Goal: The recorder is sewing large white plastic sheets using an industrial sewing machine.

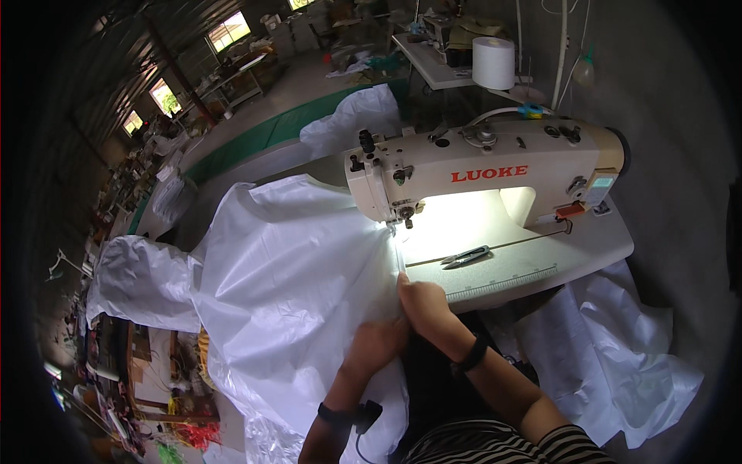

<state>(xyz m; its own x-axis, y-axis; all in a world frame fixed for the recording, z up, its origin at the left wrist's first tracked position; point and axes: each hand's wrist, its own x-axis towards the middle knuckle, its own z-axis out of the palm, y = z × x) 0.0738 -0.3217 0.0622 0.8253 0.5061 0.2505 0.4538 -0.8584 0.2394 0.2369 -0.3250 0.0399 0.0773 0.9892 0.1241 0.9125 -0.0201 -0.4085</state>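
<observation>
A large white plastic-like sheet (pixel 286 240) drapes over the left side of a white sewing machine (pixel 433 166), its right edge running under the needle area. My right hand (pixel 427 305) pinches that edge just in front of the lit needle and presser foot. Closer to me, my left hand (pixel 376 346) is curled on the sheet's near edge, slightly blurred, its fingertips hidden. A pair of thread snips (pixel 466 257) lies on the machine bed to the right of my right hand.
A white thread cone (pixel 492 63) stands behind the machine. More white sheeting (pixel 610 356) hangs at the right, below the bed's edge. A green strip (pixel 247 139) runs along the far left. Coloured scraps (pixel 197 433) and clutter lie at lower left.
</observation>
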